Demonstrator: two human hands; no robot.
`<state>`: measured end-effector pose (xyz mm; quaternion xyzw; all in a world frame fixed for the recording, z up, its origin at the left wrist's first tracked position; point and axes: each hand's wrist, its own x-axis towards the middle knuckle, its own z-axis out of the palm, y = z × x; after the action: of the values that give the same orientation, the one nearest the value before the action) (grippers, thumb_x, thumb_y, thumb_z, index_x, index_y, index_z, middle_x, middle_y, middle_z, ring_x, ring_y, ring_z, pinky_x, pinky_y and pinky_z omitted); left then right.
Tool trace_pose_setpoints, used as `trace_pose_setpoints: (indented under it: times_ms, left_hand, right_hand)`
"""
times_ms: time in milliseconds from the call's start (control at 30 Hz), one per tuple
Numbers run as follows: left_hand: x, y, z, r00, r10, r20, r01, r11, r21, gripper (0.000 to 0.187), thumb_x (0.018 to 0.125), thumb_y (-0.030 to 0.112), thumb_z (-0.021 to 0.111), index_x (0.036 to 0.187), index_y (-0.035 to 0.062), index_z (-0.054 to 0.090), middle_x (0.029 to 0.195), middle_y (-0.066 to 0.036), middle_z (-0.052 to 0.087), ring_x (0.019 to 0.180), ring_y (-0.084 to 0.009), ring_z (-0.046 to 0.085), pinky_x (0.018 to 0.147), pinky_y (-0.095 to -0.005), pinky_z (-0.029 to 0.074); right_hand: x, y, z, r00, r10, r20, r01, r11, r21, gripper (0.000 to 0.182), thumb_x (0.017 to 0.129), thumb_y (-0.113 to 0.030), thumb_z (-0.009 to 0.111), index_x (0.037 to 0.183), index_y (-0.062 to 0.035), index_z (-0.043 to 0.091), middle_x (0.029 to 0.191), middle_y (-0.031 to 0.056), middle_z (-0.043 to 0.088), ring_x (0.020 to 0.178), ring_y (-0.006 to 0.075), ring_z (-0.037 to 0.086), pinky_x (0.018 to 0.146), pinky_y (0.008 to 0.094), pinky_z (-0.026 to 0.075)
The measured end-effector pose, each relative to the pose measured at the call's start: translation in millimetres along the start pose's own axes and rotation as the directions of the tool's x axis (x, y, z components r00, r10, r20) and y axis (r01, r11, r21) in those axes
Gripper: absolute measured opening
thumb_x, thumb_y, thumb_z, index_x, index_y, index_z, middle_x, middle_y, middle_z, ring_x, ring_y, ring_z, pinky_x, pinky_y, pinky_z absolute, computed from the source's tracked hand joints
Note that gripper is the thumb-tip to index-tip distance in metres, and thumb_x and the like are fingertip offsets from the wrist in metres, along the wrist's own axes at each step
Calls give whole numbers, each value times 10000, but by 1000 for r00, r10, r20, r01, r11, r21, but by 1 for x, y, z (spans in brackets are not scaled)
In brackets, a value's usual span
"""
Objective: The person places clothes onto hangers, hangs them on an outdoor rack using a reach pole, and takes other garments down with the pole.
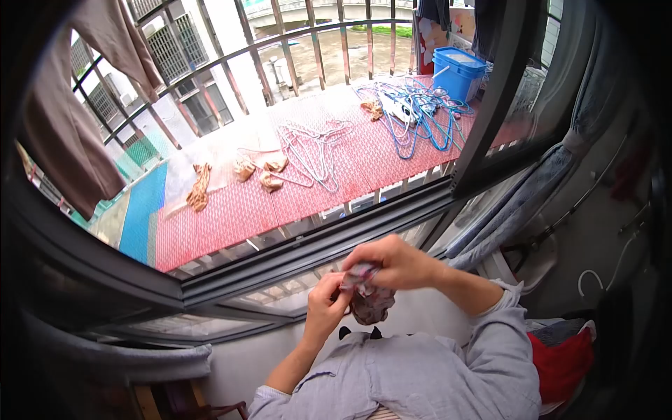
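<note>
A small crumpled piece of greyish-brown patterned cloth (pixel 372 302) hangs between my hands, in front of the window sill. Its kind cannot be made out. My left hand (pixel 326 302) pinches the cloth's left edge. From above, my right hand (pixel 393 262) grips its top, fingers bent over it. Both hands are close together, just above the front of my grey shirt. Some of the cloth is hidden behind the fingers.
Beyond the open window frame (pixel 322 246), a red mat (pixel 231 234) bears white hangers (pixel 313 155), blue hangers (pixel 420 119), bunched brown fabric pieces (pixel 199 187) and a blue bucket (pixel 458 75). Brown trousers (pixel 73 133) hang at left. A tied curtain (pixel 532 183) hangs at right.
</note>
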<state>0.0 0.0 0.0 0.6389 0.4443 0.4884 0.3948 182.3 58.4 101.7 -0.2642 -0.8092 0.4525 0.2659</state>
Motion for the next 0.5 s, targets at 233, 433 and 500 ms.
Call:
trace_pose_setpoints:
  times_ms: [233,433,500]
  left_hand:
    - [29,8,-73,962,-234,144,269,691,-671,373,829,80,508,1184,-24,462,907,-66,575,676,-109,542,536,-237,421]
    - [36,3,-100,957,-276,-95,99,614,-783,405,766,67,489,1149,-65,476,1064,-158,580,924,-235,597,827,-345,477]
    - [35,7,-103,934,-314,-169,58,603,-796,434,723,70,475,1131,-79,482,1070,-178,584,948,-257,597,853,-371,473]
  right_hand:
    - [79,48,-76,968,109,226,-107,994,-21,582,694,-195,739,1202,-30,506,1081,96,581,896,154,574,742,287,475]
    - [145,225,-188,652,124,-748,-519,792,-322,396,727,-272,677,1019,-13,610,965,138,628,821,225,609,717,323,483]
    - [151,266,-231,448,81,-890,-668,693,-273,379,716,-291,650,975,-16,616,965,195,616,896,307,595,754,366,474]
